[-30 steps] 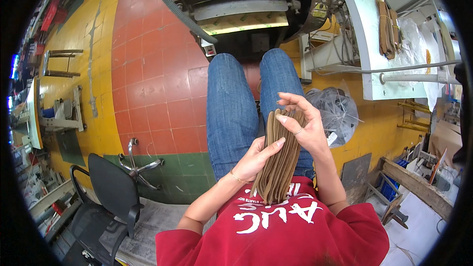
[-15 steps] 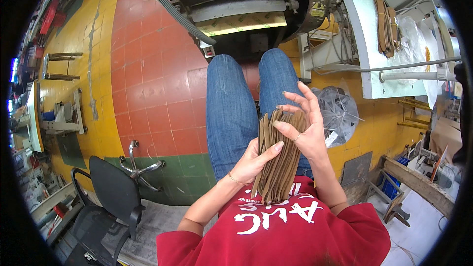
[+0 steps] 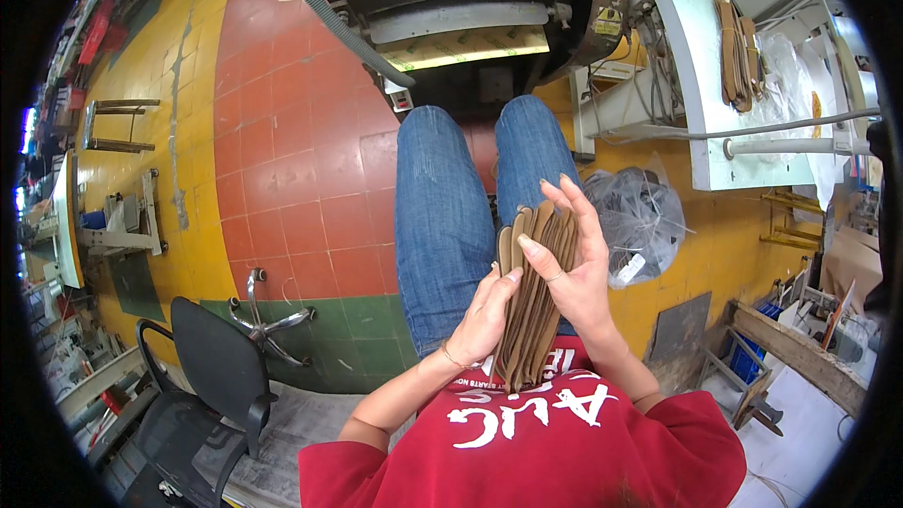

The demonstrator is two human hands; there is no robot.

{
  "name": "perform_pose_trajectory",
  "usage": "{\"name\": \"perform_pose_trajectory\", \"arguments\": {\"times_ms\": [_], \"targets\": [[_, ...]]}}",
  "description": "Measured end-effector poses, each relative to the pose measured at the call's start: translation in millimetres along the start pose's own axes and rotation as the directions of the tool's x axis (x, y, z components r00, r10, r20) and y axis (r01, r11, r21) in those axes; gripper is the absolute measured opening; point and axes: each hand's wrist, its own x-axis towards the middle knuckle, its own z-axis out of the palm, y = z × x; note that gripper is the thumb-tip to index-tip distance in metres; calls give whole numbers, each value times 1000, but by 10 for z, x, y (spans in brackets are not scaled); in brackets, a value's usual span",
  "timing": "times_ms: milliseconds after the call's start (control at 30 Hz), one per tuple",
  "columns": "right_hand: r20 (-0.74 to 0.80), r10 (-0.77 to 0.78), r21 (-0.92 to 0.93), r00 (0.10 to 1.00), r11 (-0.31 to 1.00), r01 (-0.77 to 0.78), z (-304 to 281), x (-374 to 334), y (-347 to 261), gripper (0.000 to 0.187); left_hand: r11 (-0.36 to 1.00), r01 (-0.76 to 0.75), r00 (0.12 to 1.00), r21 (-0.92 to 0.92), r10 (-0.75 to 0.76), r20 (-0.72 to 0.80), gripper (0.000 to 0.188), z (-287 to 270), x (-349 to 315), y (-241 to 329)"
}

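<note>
A thick stack of flat brown strips [image 3: 527, 329] with rounded ends stands over my lap, its lower end against the red shirt. The strips look like leather, but I cannot be sure of the material. Around the stack's left side my left hand [image 3: 482, 318] is closed, thumb on the near face. My right hand [image 3: 580, 275] grips the upper right side, its thumb pressed across the strips close to their tops and the fingers reaching behind. Some strip tops are slightly fanned apart.
Ahead of my knees stands a machine with rollers [image 3: 461, 23]. To its right is a pale worktable [image 3: 701, 66] bearing another bundle of brown strips [image 3: 738, 56]. A clear plastic bag [image 3: 640, 221] sits on the floor beside my right leg. A black office chair [image 3: 212, 376] stands at left.
My right hand has come from raised, spread fingers to holding the stack's upper right side, thumb laid across it. The left thumb has shifted toward the stack's left edge.
</note>
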Motion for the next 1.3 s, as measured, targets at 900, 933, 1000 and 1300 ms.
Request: {"name": "perform_pose_trajectory", "arguments": {"times_ms": [900, 933, 1000, 1300], "targets": [[84, 83, -138, 993, 988, -71, -67, 6, -109, 34, 931, -215, 970, 296, 240, -49, 58, -2, -26, -175], [104, 42, -194, 994, 981, -21, -72, 19, -125, 33, 924, -259, 958, 280, 283, -46, 57, 1, -18, -169], [129, -34, -291, 991, 954, 71, -75, 47, -141, 31, 911, -338, 935, 238, 354, -28, 56, 13, 7, -155], [144, 53, -274, 988, 962, -11, -67, 114, -176, 38, 909, -316, 946, 272, 325, 14, 54, 18, 33, -72]]}}
